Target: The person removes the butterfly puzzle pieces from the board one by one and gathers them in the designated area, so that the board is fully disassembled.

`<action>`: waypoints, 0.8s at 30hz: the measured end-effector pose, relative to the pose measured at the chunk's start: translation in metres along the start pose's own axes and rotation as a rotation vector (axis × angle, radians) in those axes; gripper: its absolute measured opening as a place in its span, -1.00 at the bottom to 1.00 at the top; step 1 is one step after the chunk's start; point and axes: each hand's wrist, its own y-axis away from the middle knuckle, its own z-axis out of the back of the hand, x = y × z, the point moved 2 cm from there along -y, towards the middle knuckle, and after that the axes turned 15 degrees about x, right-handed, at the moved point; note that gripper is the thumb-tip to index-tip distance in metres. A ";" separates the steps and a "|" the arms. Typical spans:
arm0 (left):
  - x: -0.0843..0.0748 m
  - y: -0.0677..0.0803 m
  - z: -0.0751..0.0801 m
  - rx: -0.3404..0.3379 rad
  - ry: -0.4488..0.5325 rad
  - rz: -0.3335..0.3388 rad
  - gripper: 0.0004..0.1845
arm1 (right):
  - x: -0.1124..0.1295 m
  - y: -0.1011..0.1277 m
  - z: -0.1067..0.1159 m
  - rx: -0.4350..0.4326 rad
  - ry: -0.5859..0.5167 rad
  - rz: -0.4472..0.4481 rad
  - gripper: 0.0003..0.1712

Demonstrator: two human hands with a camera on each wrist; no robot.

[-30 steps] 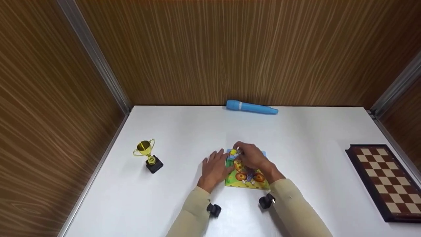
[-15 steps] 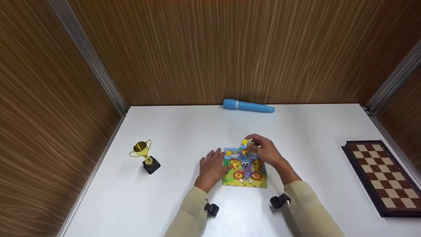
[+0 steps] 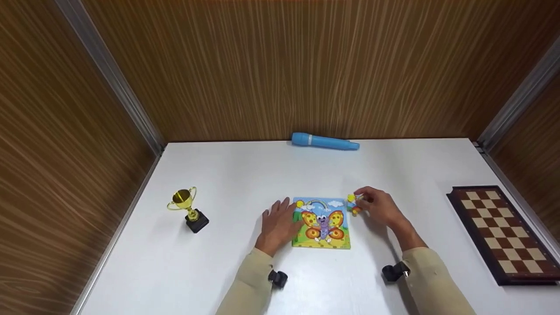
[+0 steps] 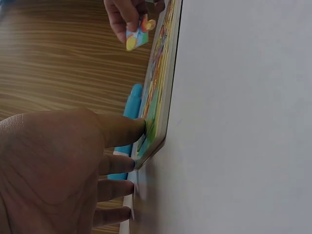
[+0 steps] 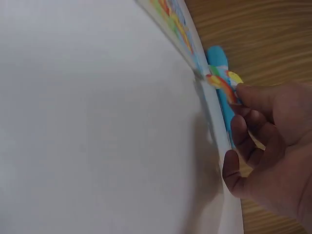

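Fingers (image 5: 257, 97) pinch a puzzle piece (image 5: 225, 87), right hand (image 3: 380, 208) seemingly raised; left hand (image 3: 278, 225) lies spread.

A shiny gold cup (image 3: 183, 202) stands on the left of the white table (image 3: 245, 170). A blue microphone (image 3: 326, 141) lies by the brown wall (image 3: 306, 65) at the back. A checkered board (image 3: 503, 234) lies on the right.

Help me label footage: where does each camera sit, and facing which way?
Head: on the head, facing forward and down at the butterfly board; left hand, right hand, sleeves show.
Left wrist: on that wrist, facing the board's edge; both hands show.
Right wrist: likewise, facing the pinched piece; right hand shows.
Both wrist views share board and piece.
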 end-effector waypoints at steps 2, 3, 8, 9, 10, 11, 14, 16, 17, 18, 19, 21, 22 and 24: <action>0.000 -0.001 0.000 -0.003 0.006 -0.007 -0.33 | -0.006 0.001 0.003 0.002 0.041 -0.027 -0.73; 0.000 -0.001 -0.001 -0.005 0.012 -0.012 -0.32 | -0.009 0.001 0.004 0.003 0.063 -0.038 -0.73; 0.000 -0.002 -0.001 -0.018 0.054 -0.043 -0.21 | -0.012 -0.001 0.008 -0.001 0.144 -0.043 -0.72; 0.000 -0.002 -0.001 -0.013 0.054 -0.051 -0.17 | -0.012 -0.002 0.008 -0.001 0.162 -0.041 -0.71; 0.000 -0.003 -0.001 -0.003 0.050 -0.060 -0.14 | -0.011 -0.002 0.008 0.000 0.175 -0.041 -0.71; -0.001 -0.002 -0.002 0.007 0.043 -0.069 -0.11 | -0.011 -0.002 0.008 0.001 0.188 -0.042 -0.71; -0.002 -0.002 -0.004 0.040 0.018 -0.087 -0.04 | -0.012 -0.002 0.006 0.000 0.212 -0.061 -0.71; -0.003 -0.001 -0.005 0.050 -0.008 -0.091 -0.04 | -0.012 -0.002 0.004 -0.007 0.222 -0.071 -0.73; -0.004 -0.001 -0.005 0.048 -0.020 -0.090 -0.06 | -0.011 -0.001 0.003 -0.015 0.226 -0.072 -0.73; -0.004 -0.001 -0.005 0.046 -0.035 -0.089 -0.09 | -0.011 -0.001 0.002 -0.023 0.230 -0.074 -0.73; -0.004 0.000 -0.005 0.046 -0.049 -0.086 -0.12 | -0.009 -0.001 0.001 -0.030 0.232 -0.071 -0.72; -0.005 0.001 -0.005 0.044 -0.073 -0.083 -0.19 | -0.005 -0.001 -0.002 -0.047 0.234 -0.057 -0.70; -0.005 0.001 -0.005 0.045 -0.082 -0.082 -0.21 | -0.002 -0.002 -0.004 -0.052 0.237 -0.047 -0.69; -0.006 0.001 -0.005 0.048 -0.091 -0.079 -0.24 | 0.006 -0.002 -0.010 -0.053 0.244 -0.019 -0.68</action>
